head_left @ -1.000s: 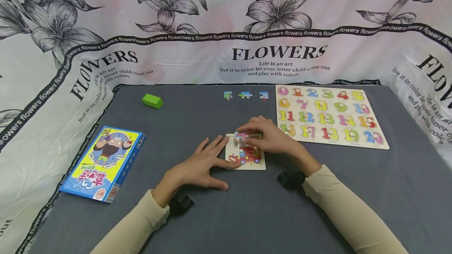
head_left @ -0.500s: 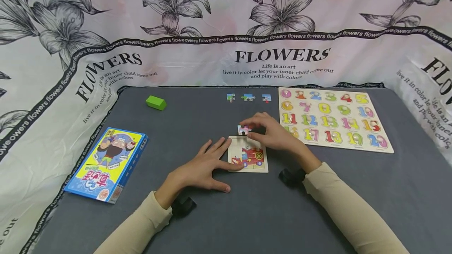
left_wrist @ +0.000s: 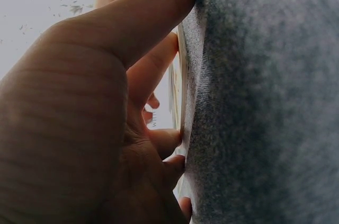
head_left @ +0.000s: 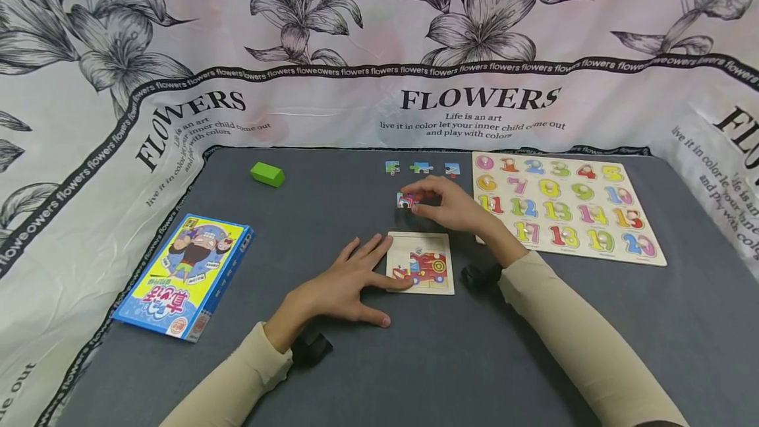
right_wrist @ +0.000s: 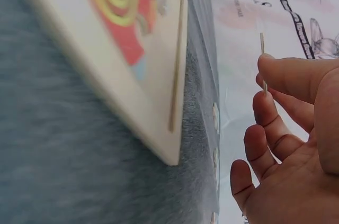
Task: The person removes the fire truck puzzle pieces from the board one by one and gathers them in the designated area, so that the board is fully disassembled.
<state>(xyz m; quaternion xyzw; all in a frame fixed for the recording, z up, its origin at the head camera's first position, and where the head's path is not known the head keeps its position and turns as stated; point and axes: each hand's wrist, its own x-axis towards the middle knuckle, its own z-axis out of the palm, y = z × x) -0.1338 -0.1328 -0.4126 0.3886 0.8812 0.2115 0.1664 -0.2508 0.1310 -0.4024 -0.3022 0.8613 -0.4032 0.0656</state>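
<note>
In the head view a small wooden puzzle board (head_left: 421, 241) lies mid-table, its lower part filled with a red tractor picture. My left hand (head_left: 338, 292) spreads beside it, index finger and thumb extended, with fingers touching its left edge and lower left corner. Beyond the board, my right hand (head_left: 453, 206) pinches a jigsaw piece (head_left: 405, 200) between thumb and fingers, above the cloth. Seen from the right wrist, that piece (right_wrist: 263, 44) appears edge-on, thin, and apart from the board (right_wrist: 159, 97). The left wrist view shows the left fingers (left_wrist: 153, 70) along the board's edge.
Loose jigsaw pieces (head_left: 421, 168) lie in a row at the back. A number board (head_left: 569, 209) is at the right, partly under the right forearm. A green block (head_left: 267, 174) sits back left, and a blue-yellow box (head_left: 184, 275) lies at the left.
My right hand has lifted the jigsaw piece off the puzzle board and carried it away toward the back of the table. My left hand has stayed at the board; the head view has shifted slightly.
</note>
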